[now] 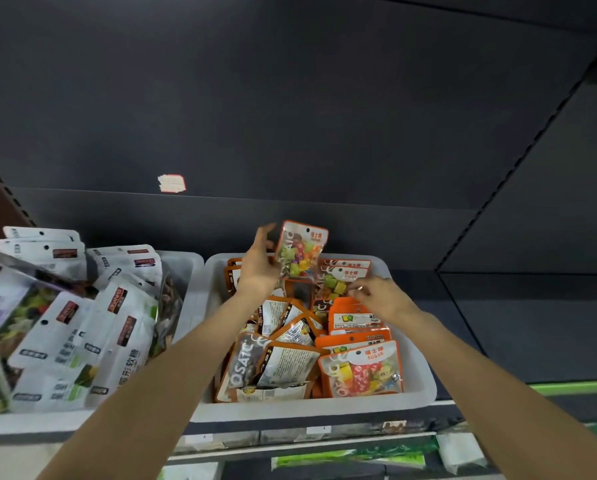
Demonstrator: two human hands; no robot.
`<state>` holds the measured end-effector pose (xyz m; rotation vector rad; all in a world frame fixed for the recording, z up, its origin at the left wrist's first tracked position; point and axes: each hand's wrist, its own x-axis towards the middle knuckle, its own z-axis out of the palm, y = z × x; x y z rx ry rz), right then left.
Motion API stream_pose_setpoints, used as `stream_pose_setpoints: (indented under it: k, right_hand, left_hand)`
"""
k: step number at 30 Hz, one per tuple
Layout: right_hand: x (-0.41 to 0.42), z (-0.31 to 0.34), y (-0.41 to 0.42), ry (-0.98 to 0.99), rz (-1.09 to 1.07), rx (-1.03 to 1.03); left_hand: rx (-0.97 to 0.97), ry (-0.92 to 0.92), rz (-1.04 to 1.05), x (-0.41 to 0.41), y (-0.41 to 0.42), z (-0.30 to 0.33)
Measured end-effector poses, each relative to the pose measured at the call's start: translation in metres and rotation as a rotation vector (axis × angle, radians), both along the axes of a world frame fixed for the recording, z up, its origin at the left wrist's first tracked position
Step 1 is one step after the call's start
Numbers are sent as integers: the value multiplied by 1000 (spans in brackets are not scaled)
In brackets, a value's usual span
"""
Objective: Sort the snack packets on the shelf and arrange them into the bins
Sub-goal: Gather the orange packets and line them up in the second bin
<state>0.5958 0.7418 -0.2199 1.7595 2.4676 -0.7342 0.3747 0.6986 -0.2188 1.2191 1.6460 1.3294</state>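
An orange-bordered candy packet [302, 252], clear-fronted with coloured cubes inside, is held upright above the far end of the white bin [416, 382], just above the centre of the frame. The left hand [260, 268] grips it along its left edge, fingers raised and curled toward the packet, wrist bent back, the bare forearm running down to the lower left of the frame. The right hand [381, 294] is lower and to the right, palm down over the bin, its fingertips pinching at the standing row of matching packets [342, 277] at the bin's far right; a ring shows on one finger. Its forearm stretches to the lower right corner.

The bin sits centre frame on the dark shelf [497, 299]. Its right side holds orange packets standing in a neat row facing the viewer, the nearest one [361, 368] marked SUGAR. Its left side is a loose heap of the same packets [272, 362], many showing their backs.

To the left, a second pale bin [186, 271] is piled with larger white pouches [82, 323] bearing dark red labels, several leaning and overlapping. A torn red-edged sticker [171, 183] clings to the dark back panel [290, 98] above. Green-trimmed shelving [349, 459] shows along the bottom of the frame.
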Motion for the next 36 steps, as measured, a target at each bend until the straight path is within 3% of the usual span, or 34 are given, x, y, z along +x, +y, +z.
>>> stream_pose_setpoints:
  k: [6, 11, 17, 24, 28, 32, 36]
  right_hand:
    - [7, 5, -13, 38, -2, 7]
    - [11, 9, -20, -117, -23, 70]
    - [22, 5, -23, -149, 25, 146]
    - [31, 6, -23, -197, 85, 302]
    - [40, 1, -27, -115, 101, 304]
    - [43, -2, -33, -84, 102, 296]
    - [42, -5, -38, -102, 75, 309]
  left_hand:
    - [-131, 183, -194, 28, 1, -19]
    - [-275, 551, -284, 30, 11, -30]
    - [-172, 759, -293, 39, 20, -25]
    - [-165, 499, -357, 46, 24, -32]
    - [55, 653, -389, 33, 8, -24]
    - [-112, 781, -616, 35, -2, -24]
    - [-126, 886, -503, 48, 5, -27]
